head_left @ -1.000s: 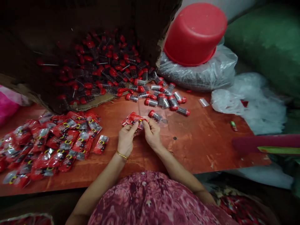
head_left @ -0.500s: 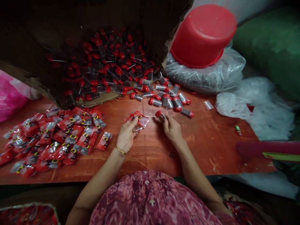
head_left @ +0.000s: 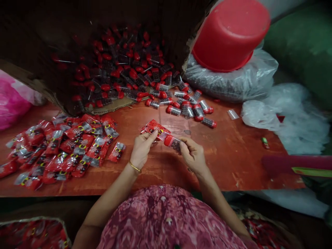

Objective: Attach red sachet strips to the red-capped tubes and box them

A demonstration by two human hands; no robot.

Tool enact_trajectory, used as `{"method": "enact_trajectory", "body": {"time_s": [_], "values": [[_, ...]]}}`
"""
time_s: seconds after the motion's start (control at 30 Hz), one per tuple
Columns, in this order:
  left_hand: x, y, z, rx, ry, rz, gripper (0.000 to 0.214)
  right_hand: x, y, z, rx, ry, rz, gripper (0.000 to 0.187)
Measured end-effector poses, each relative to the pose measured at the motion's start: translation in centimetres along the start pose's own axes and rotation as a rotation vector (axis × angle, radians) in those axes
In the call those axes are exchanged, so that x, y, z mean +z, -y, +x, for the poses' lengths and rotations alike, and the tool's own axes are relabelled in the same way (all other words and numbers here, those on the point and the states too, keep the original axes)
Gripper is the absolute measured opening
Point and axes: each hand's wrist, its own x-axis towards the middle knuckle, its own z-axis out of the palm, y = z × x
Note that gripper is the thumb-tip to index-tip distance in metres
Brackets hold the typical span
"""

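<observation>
Red printed plastic packets (head_left: 153, 126) are pinched in my left hand (head_left: 141, 148), over the middle of the table. Between the fingers of my right hand (head_left: 192, 152) is a small clear bottle with a red cap (head_left: 172, 142) and dark contents. Its capped end points left and meets the open edge of the packet; how far inside it sits I cannot tell. Beyond my hands lie several similar bottles (head_left: 186, 110). To the left is a heap of filled red packets (head_left: 75, 147), with a single packet (head_left: 117, 152) at its right side.
A tipped cardboard box (head_left: 23, 77) holds many red-capped bottles at the back. A red tub (head_left: 230, 34) rests upside down on a filled plastic bag (head_left: 228, 81). Clear plastic bags (head_left: 295, 117) lie right, a pink bag (head_left: 12, 100) left. A small green item (head_left: 265, 142) is on the table (head_left: 233, 155).
My right hand has brought the bottle left, up to the packet in my left hand. The packet now appears spread wider toward the bottle. The view has shifted slightly.
</observation>
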Motion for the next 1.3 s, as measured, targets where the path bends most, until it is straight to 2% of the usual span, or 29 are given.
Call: {"method": "enact_trajectory", "body": {"time_s": [0.27, 0.4, 0.63, 0.73, 0.8, 0.93, 1.07, 1.2, 1.3], "values": [[-0.6, -0.1, 0.6, 0.006, -0.001, 0.065, 0.044, 0.6, -0.4, -0.1, 0.017, -0.023, 0.027, 0.021], [-0.6, 0.1, 0.8, 0.024, 0.008, 0.111, 0.043, 0.5, -0.2, -0.1, 0.015, 0.007, 0.02, 0.022], [-0.8, 0.5, 1.1, 0.108, 0.003, 0.215, 0.042, 0.0, 0.3, -0.4, -0.046, 0.025, -0.083, 0.02], [-1.0, 0.8, 1.1, 0.143, 0.027, 0.257, 0.041, 0.2, 0.4, -0.3, -0.005, -0.01, -0.028, 0.019], [-1.0, 1.0, 1.0, 0.166, 0.038, 0.265, 0.039, 0.5, 0.3, -0.3, 0.082, -0.027, 0.059, 0.02], [-0.7, 1.2, 0.8, 0.17, 0.053, 0.213, 0.035, 1.4, 0.1, -0.3, 0.278, -0.018, 0.276, 0.026], [-0.4, 1.3, 0.7, 0.171, 0.065, 0.146, 0.03, 2.0, 0.2, -0.2, 0.213, -0.124, 0.216, 0.025], [0.0, 1.5, 0.8, 0.135, 0.085, 0.076, 0.031, 2.8, 0.4, -0.1, 0.203, -0.07, 0.268, 0.025], [0.4, 1.7, 0.8, 0.054, 0.103, -0.027, 0.036, 3.8, 0.1, -0.2, 0.213, -0.137, 0.307, 0.026]]}}
